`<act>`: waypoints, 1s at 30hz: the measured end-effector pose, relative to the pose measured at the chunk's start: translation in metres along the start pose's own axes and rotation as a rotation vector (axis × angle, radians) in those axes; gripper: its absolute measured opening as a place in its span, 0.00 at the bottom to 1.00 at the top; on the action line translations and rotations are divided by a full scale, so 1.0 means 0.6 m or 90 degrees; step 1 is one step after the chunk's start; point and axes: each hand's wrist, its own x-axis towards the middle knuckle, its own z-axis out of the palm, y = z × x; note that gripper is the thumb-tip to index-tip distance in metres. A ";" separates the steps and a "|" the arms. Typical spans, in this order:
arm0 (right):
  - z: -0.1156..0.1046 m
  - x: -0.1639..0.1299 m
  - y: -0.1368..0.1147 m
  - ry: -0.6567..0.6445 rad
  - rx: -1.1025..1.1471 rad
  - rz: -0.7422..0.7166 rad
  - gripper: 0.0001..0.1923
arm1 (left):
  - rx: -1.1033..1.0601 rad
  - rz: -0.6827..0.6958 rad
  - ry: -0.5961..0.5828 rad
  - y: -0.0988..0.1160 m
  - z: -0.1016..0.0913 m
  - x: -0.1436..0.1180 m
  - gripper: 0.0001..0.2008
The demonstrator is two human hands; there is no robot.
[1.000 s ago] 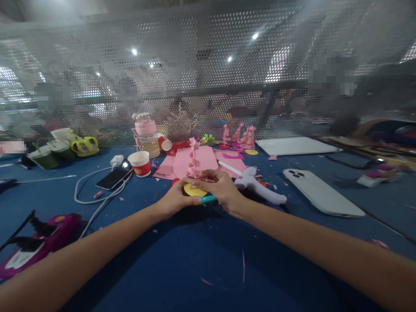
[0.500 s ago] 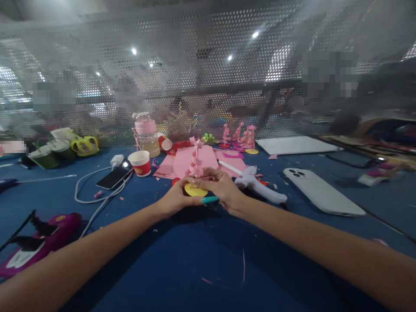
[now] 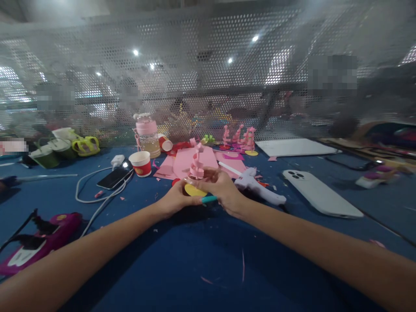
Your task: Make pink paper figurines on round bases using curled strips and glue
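Note:
A curled pink paper spiral (image 3: 196, 167) stands upright on a yellow paper disc (image 3: 194, 190) in front of me. My left hand (image 3: 177, 199) is closed on the disc's left and near edge. My right hand (image 3: 224, 188) pinches the foot of the spiral, its fingers covering the spot where paper meets disc. A teal piece (image 3: 209, 199) juts out by my left thumb tip; its kind is unclear. Behind both hands lie pink paper sheets (image 3: 182, 160). A white glue gun (image 3: 260, 186) rests just right of my right hand.
Left stand a red-and-white paper cup (image 3: 140, 164), a bottle (image 3: 147, 136), a dark phone (image 3: 113, 175) with cable and a purple power strip (image 3: 48, 238). Right lies a white phone (image 3: 320, 193). Similar pink spirals (image 3: 238, 138) stand at the back, before a perforated screen (image 3: 208, 78).
My right fingers have shifted slightly left and down at the spiral's foot. The spiral looks slightly lower and turned a little. My left hand keeps nearly the same place.

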 end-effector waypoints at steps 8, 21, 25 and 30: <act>0.001 -0.004 -0.005 -0.002 -0.003 0.002 0.16 | -0.011 -0.021 0.008 0.000 0.002 0.001 0.22; -0.003 -0.002 -0.003 0.007 -0.048 0.013 0.17 | -0.016 -0.009 -0.016 0.004 0.004 0.000 0.19; -0.005 0.001 -0.008 0.020 -0.066 -0.001 0.23 | -0.064 -0.024 -0.002 0.002 0.004 -0.001 0.22; -0.004 0.000 -0.017 -0.007 -0.037 -0.036 0.23 | -0.066 -0.036 -0.005 0.004 0.005 -0.001 0.24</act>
